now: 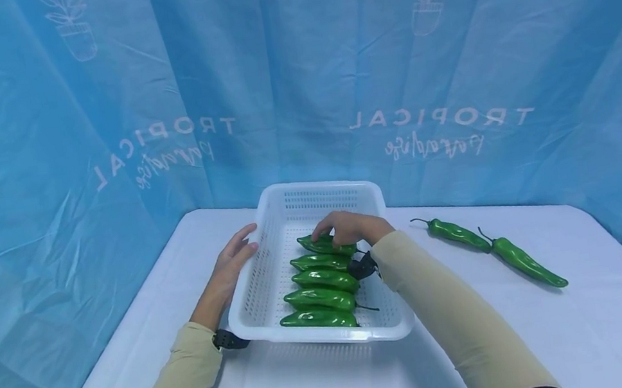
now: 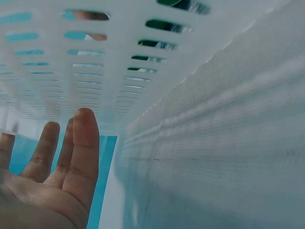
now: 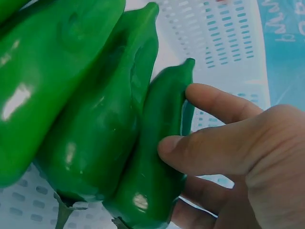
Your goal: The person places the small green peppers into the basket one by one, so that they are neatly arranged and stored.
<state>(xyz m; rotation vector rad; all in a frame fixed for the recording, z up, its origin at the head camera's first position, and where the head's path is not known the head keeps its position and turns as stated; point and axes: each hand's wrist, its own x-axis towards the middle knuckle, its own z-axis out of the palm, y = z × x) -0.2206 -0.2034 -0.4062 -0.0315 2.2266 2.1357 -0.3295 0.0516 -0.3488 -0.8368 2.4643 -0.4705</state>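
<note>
I count five plump, glossy green peppers [image 1: 318, 298] lying in a row inside one white, rectangular, perforated plastic basket [image 1: 328, 335], their pointed tips to the left and their stem ends to the right. Two slender green peppers with thin stems [image 1: 455, 232] lie to the right of the basket on the white cloth-covered table [image 1: 612, 325], end to end and slanting toward the near right.

On my head feed, the person's right hand [image 1: 347, 226] reaches in over the basket's right side. Its grip is narrow: it holds the farthest pepper [image 3: 162, 112] of the five, thumb on the upper face, fingers along the far side. That pepper lies just beside its neighbour. The left hand [image 1: 230, 265] is wide, fingers extended at the basket's left wall; I cannot tell how firmly it presses.

I see two beige sleeves [image 1: 459, 311] and two black wrist straps [image 1: 230, 340].

Behind, the blue curtain [image 1: 303, 78] carries white lettering twice, both times mirror-reversed: "TROPICAL" [image 1: 441, 116] above a script "Paradise" [image 1: 433, 146]. Two white outline drawings of potted plants [image 1: 429, 16] stand higher up, one left, one right.
</note>
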